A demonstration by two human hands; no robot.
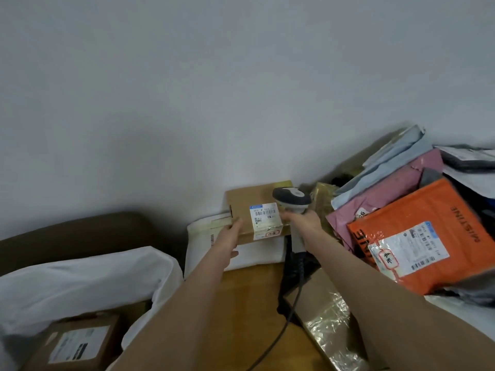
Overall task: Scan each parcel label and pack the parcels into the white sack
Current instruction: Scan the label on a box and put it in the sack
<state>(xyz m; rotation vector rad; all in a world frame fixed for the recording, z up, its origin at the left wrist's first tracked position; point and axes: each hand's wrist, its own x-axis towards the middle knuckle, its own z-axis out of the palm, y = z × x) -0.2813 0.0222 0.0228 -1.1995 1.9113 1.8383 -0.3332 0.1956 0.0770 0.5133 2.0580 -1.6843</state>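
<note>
Left hand (229,232): fingers (237,225) curled on the box (246,202), at its 8 o'clock corner. Right hand (304,223): fingers wrapped round the scanner (292,199) handle, head just beside the label (265,219). Scan likely under way; no beam visible. One parcel (77,341) sits in the sack (80,277) at 7 o'clock. Pile (415,236) at 3 o'clock is unpacked, partly cut off. Label print unreadable.
</note>
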